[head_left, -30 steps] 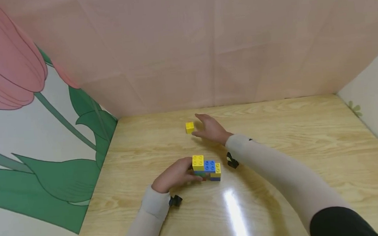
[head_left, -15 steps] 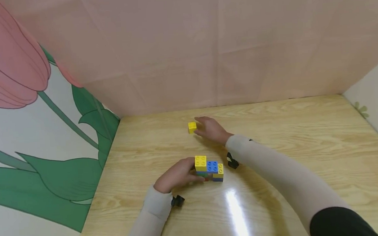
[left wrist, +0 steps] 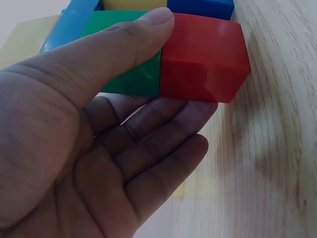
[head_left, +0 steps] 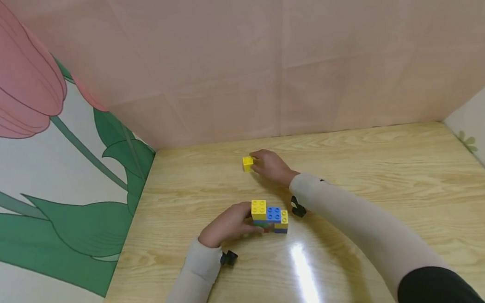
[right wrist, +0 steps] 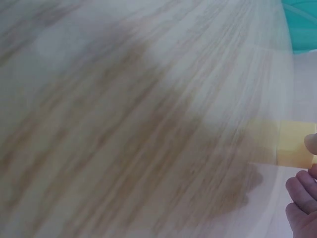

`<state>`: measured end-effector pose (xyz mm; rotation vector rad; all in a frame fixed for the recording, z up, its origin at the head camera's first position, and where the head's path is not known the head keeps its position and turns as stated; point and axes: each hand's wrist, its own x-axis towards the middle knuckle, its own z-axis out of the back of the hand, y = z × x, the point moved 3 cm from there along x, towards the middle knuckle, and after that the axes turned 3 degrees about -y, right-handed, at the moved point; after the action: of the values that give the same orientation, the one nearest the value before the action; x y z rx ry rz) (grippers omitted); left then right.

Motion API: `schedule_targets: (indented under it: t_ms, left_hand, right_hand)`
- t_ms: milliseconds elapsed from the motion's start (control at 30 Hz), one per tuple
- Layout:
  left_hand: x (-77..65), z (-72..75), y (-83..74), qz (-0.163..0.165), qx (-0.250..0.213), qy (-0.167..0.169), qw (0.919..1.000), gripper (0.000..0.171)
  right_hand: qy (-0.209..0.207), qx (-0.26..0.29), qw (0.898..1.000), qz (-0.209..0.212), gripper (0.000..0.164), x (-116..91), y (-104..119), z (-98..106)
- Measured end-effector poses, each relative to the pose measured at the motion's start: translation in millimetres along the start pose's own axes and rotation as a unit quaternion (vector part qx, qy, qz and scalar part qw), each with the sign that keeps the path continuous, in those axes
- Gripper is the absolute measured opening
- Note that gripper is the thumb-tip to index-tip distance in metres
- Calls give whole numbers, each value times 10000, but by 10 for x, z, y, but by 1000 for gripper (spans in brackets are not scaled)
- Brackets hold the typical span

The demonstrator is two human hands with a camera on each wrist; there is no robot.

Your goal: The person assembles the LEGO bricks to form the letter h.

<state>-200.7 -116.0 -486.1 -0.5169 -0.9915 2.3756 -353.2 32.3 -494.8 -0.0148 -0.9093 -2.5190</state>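
Note:
My left hand grips a structure of joined toy building bricks at its left end. On top of it are a yellow brick, a blue brick and a smaller yellow brick. In the left wrist view my thumb lies across a green brick and reaches the edge of a red brick, with fingers on the far side. Farther back, my right hand pinches a loose yellow brick from its right side. The right wrist view shows that thumb overlapping the brick, which stands on the table.
The wood-grain table ends at a pinkish cloth backdrop. A wall with a tulip picture borders the left side, and a pale wall the right. A bright light reflection lies near the front.
My right thumb and fingers have drawn together onto the loose yellow brick. The left hand keeps its grip on the brick structure. The whole head view has shifted slightly.

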Motion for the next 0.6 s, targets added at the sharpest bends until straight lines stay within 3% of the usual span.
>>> schedule_targets:
  t_ms: [600]
  left_hand:
    - [-4,4,9,-5,-79,0,10000,46]
  right_hand:
    - [-35,227,9996,-191,42,-36,-59,5]
